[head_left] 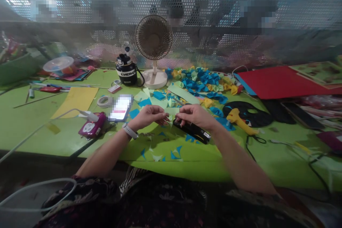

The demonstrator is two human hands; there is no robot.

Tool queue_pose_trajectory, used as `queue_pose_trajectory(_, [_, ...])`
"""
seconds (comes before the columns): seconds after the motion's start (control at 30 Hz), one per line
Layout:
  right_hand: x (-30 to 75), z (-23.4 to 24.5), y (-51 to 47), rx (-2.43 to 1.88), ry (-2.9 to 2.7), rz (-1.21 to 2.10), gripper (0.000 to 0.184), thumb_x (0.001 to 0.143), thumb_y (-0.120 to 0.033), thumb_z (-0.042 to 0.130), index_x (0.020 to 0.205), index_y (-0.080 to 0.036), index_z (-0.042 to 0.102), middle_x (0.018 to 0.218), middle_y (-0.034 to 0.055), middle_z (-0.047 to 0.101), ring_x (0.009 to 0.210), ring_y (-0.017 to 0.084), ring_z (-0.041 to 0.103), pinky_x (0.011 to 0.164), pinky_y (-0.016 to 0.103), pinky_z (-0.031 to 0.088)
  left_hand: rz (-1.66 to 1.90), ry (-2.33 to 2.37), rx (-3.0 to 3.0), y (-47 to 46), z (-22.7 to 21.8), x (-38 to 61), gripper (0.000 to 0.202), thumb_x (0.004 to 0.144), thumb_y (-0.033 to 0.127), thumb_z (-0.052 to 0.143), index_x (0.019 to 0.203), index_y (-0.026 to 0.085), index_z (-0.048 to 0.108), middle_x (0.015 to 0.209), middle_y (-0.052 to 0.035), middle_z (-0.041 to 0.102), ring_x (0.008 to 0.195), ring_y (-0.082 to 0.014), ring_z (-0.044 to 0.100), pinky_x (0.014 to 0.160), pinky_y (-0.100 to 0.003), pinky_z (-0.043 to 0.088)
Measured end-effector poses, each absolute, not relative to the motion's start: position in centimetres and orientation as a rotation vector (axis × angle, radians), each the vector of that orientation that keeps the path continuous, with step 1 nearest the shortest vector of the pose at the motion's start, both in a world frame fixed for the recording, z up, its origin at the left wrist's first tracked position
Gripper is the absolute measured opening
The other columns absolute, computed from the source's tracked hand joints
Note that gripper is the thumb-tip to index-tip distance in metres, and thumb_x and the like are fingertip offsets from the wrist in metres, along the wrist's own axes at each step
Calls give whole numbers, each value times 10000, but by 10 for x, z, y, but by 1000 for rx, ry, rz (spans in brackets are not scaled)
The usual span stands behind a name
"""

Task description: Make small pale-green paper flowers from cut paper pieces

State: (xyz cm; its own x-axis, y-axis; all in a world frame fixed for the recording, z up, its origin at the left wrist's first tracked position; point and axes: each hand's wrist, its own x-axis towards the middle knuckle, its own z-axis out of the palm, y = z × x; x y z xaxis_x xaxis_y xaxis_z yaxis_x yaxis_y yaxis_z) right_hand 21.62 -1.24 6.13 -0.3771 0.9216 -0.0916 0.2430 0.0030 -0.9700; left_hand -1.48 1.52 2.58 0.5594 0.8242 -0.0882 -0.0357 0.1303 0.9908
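My left hand (152, 115), with a pale watch band at the wrist, pinches the left side of a small pale green paper piece (171, 118). On its other side, my right hand (190, 114) has thumb and fingertips closed on the same paper. Just below my right hand lies a black stapler (197, 132), angled on the green tabletop; its far end is partly behind the fingers. Blue and pale green paper scraps (175, 153) are scattered nearer me. Beyond my hands is a heap of folded blue, green and yellow paper pieces (197, 80).
A white fan (155, 80) and a black bottle (127, 73) stand at the back. Leftward are a phone (121, 108), a tape roll (103, 102), a yellow sheet (76, 99) and a purple power socket (92, 127). Rightward lie a yellow glue gun (242, 122) and red sheets (278, 82).
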Motion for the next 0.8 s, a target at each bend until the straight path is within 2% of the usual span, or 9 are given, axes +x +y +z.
queue_pose_trajectory(0.17, [236,71,-5,-1243,-1762,1531,298,693,-412,799,777,-152,678,743,39,738,554,114,654,519,220,457,697,758,1300,18,25,-18,457,674,482,855,813,98,648,824,-109,775,676,-157,741,630,-241,610])
queue_pose_trajectory(0.27, [236,72,-5,-1257,-1769,1462,295,726,-431,773,809,-164,679,756,29,734,569,109,649,506,214,429,619,751,1323,15,28,-17,458,678,492,848,795,98,646,835,-111,773,691,-161,740,636,-251,613])
queue_pose_trajectory(0.37, [227,71,-9,-1257,-1754,1446,308,710,-449,790,752,-171,662,669,3,701,533,102,622,505,215,440,555,730,1354,13,30,-15,436,701,490,833,773,101,651,825,-105,769,693,-155,737,638,-246,614])
queue_pose_trajectory(0.5, [223,69,-11,-1226,-1707,1476,352,661,-460,830,664,-170,630,562,-8,657,465,97,580,492,226,469,564,706,1371,18,30,-20,414,713,470,829,830,101,682,826,-100,769,700,-156,738,651,-252,615])
queue_pose_trajectory(0.6, [222,67,-10,-1210,-1539,1389,390,653,-503,816,638,-173,608,548,0,648,424,86,555,430,207,421,668,740,1351,20,32,-23,418,702,461,838,852,98,693,827,-104,772,702,-164,742,663,-260,611])
queue_pose_trajectory(0.7, [212,61,-12,-1204,-1373,1287,412,636,-530,808,651,-177,597,567,-1,644,419,84,565,371,185,325,796,788,1286,14,33,-17,441,747,489,798,941,104,709,908,-128,780,798,-188,755,707,-271,607])
queue_pose_trajectory(0.73, [207,58,-14,-1205,-1342,1267,415,637,-538,805,665,-177,602,577,-2,645,424,86,571,367,184,313,825,796,1257,11,32,-13,465,773,516,767,994,111,711,954,-136,779,844,-199,755,720,-279,606])
queue_pose_trajectory(0.8, [197,51,-18,-1210,-1318,1253,417,644,-551,798,691,-179,614,591,-3,647,433,91,577,377,188,330,878,804,1207,6,30,-5,497,779,572,736,982,119,720,979,-138,776,870,-209,753,732,-289,603])
